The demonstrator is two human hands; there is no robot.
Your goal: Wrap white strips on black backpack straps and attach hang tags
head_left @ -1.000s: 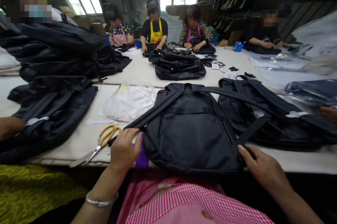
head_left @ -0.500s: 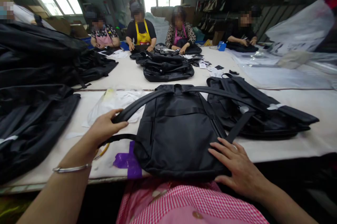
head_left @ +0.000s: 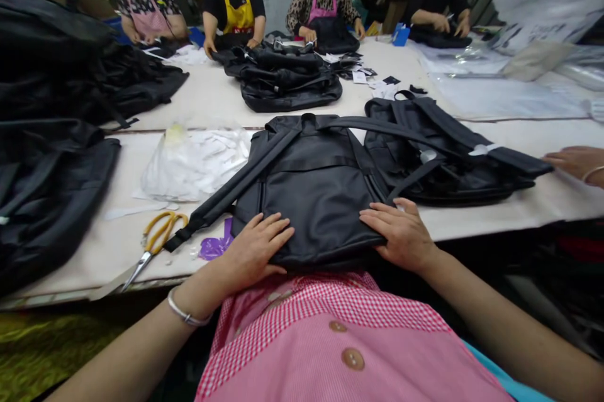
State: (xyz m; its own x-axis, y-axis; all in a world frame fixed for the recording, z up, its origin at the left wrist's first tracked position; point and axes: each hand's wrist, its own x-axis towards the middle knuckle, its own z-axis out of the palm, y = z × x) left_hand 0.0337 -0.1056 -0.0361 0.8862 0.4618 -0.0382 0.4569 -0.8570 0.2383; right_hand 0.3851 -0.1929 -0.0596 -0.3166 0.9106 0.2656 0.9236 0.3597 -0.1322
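A black backpack lies on the table in front of me with its strap side up. My left hand rests on its lower left part, fingers stretched out. On the lower right corner lies my right hand, its fingers also extended over the fabric. One shoulder strap runs down to the left across the table, and the other reaches right over a neighbouring backpack. Scissors with yellow handles lie left of my left hand, beside the strap's end.
A plastic bag of white papers lies behind the scissors. Black bags pile up at the left, more at the middle back. Several co-workers sit across the table; another person's hand reaches in at right. Purple tape marks the table.
My left hand has let go of the shoulder strap and moved right onto the backpack; the strap now lies on the table. The view has tilted down. Another person's hand has appeared at right.
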